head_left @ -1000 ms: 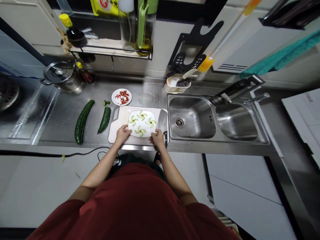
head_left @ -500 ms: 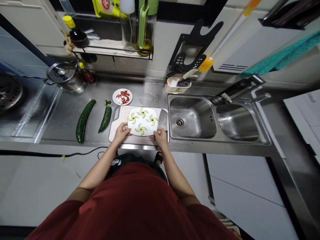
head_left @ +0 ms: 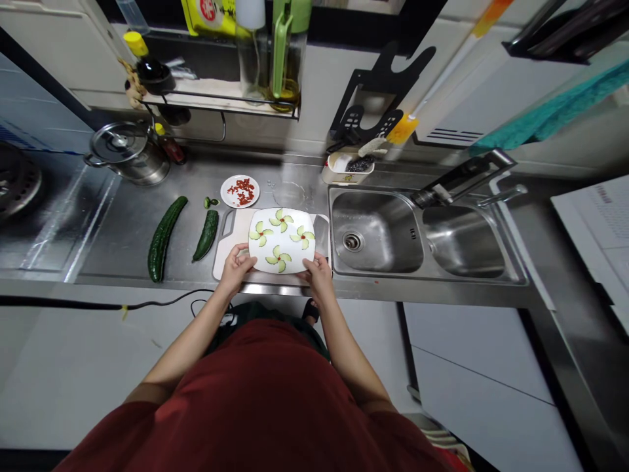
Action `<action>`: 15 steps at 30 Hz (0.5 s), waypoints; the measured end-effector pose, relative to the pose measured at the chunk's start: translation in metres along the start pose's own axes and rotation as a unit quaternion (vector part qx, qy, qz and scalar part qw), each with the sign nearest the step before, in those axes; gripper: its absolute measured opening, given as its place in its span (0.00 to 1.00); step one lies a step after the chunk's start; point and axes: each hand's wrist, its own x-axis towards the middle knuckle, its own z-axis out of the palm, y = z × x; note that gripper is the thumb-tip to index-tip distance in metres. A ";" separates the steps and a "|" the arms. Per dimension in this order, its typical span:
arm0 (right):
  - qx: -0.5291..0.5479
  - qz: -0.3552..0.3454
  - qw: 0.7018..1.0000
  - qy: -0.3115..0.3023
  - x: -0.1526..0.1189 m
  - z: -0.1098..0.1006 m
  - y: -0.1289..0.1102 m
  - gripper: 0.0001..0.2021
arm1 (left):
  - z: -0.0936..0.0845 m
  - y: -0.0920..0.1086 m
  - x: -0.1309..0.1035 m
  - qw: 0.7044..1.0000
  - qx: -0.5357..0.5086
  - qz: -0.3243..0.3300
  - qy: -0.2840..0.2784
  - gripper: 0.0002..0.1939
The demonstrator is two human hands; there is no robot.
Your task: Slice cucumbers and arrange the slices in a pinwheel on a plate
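On the steel counter [head_left: 122, 210] lies a cutting board [head_left: 236, 226]. Over this board is the squarish white plate [head_left: 282, 238], which both hands are gripping: the left hand [head_left: 236, 269] pinches its near left corner, the right hand [head_left: 318, 275] its near right. The plate carries four cucumber flowers [head_left: 281, 220] with small red centres [head_left: 279, 259].

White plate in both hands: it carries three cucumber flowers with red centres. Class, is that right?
Not three: the head view shows four cucumber flowers with red centres on the white plate, held by the left hand and right hand.
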 end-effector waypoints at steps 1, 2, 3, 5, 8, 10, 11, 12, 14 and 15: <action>0.033 0.024 0.999 -0.012 -0.002 0.000 0.000 0.21 | 0.003 -0.002 -0.003 1.000 0.001 0.000 -0.006 0.29; 0.060 0.045 0.997 -0.020 -0.003 -0.001 0.001 0.21 | 0.006 -0.004 -0.007 1.000 0.001 -0.003 -0.015 0.29; 0.080 0.062 0.995 -0.020 -0.005 -0.002 0.003 0.21 | 0.009 -0.007 -0.011 1.000 0.002 -0.010 -0.023 0.29; 0.099 0.077 0.992 0.006 -0.010 -0.009 0.007 0.21 | 0.017 -0.016 -0.019 0.999 0.003 -0.027 -0.034 0.30; 0.094 0.084 0.991 0.051 -0.020 -0.038 0.015 0.23 | 0.026 -0.030 -0.028 0.991 0.024 -0.051 -0.125 0.29; 0.094 0.068 0.989 0.093 -0.034 -0.071 0.021 0.25 | 0.030 -0.039 -0.028 0.971 0.082 -0.053 -0.218 0.27; 0.090 0.070 0.987 0.112 -0.045 -0.091 0.023 0.26 | 0.030 -0.043 -0.026 0.961 0.125 -0.039 -0.244 0.26; 0.086 0.074 0.983 0.145 -0.058 -0.113 0.026 0.26 | 0.029 -0.046 -0.023 0.951 0.175 -0.020 -0.253 0.24; 0.072 0.073 0.969 0.226 -0.096 -0.157 0.030 0.29 | 0.026 -0.050 -0.014 0.934 0.276 0.021 -0.224 0.20; 0.058 0.069 0.960 0.266 -0.121 -0.177 0.031 0.29 | 0.024 -0.051 -0.009 0.924 0.321 0.036 -0.205 0.19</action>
